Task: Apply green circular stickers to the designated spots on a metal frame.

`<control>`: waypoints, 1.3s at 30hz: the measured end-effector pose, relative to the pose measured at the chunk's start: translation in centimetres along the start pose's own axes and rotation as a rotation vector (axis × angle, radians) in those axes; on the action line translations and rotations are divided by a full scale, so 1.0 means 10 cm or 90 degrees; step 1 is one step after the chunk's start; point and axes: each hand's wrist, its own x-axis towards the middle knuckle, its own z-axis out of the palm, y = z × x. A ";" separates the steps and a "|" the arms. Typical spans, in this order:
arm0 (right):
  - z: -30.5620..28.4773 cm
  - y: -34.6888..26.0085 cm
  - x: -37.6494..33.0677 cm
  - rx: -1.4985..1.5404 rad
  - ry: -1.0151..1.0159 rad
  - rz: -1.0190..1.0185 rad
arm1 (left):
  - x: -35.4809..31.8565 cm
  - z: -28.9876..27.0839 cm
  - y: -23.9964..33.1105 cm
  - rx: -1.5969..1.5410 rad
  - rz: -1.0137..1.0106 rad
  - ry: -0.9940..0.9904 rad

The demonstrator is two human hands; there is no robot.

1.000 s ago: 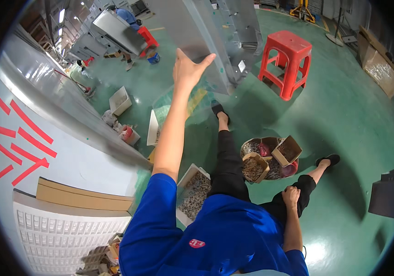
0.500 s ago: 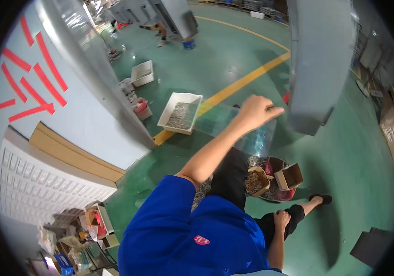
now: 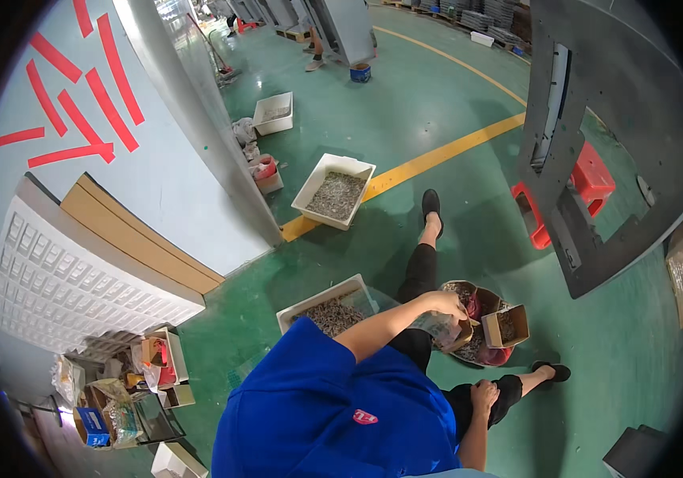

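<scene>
While seated on green floor (image 3: 437,119), person leans over white bin (image 3: 321,307) of small metal parts by knee; left hand (image 3: 446,305) curled on clear bag (image 3: 442,327) just beside basket (image 3: 481,327); right hand (image 3: 485,393) fisted on knee, farther off.

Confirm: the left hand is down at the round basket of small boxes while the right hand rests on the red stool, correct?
Not quite. The head view shows the left hand at the round basket of small boxes, but the right hand rests on the person's own knee, not the red stool.
</scene>
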 end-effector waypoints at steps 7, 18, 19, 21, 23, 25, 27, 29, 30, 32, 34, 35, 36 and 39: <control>0.11 0.04 0.05 -0.043 -0.002 -0.014 | 0.09 0.21 -0.53 0.023 -0.100 0.040; -0.04 -0.03 0.09 -0.106 -0.117 0.013 | 0.00 0.57 -0.97 0.171 0.006 0.301; -0.05 0.00 0.12 -0.119 -0.158 0.048 | -0.03 0.59 -0.94 0.208 0.003 0.312; -0.05 0.14 0.17 -0.130 -0.144 0.088 | -0.09 0.61 -0.84 0.239 -0.001 0.304; -0.12 0.24 0.19 -0.128 -0.146 0.135 | -0.12 0.64 -0.82 0.262 0.001 0.304; -0.15 0.29 0.16 -0.088 -0.125 0.176 | -0.16 0.64 -0.81 0.283 0.010 0.312; -0.19 0.32 0.11 -0.059 -0.101 0.206 | -0.14 0.65 -0.81 0.293 0.025 0.318; -0.19 0.33 0.11 -0.056 -0.087 0.181 | -0.12 0.67 -0.87 0.294 0.040 0.330; -0.19 0.33 0.10 -0.054 -0.080 0.168 | -0.10 0.68 -0.90 0.299 0.046 0.331; -0.14 0.35 0.11 -0.030 -0.075 0.154 | -0.07 0.69 -0.94 0.311 0.060 0.331; -0.07 0.39 0.14 -0.021 -0.055 0.136 | -0.07 0.70 -0.96 0.312 0.057 0.331; -0.01 0.43 0.14 -0.024 -0.037 0.126 | -0.07 0.70 -0.96 0.313 0.057 0.331; 0.04 0.45 0.14 -0.027 -0.020 0.116 | -0.07 0.70 -0.96 0.309 0.055 0.332; 0.07 0.48 0.16 -0.064 0.012 0.075 | -0.04 0.71 -0.97 0.308 0.065 0.335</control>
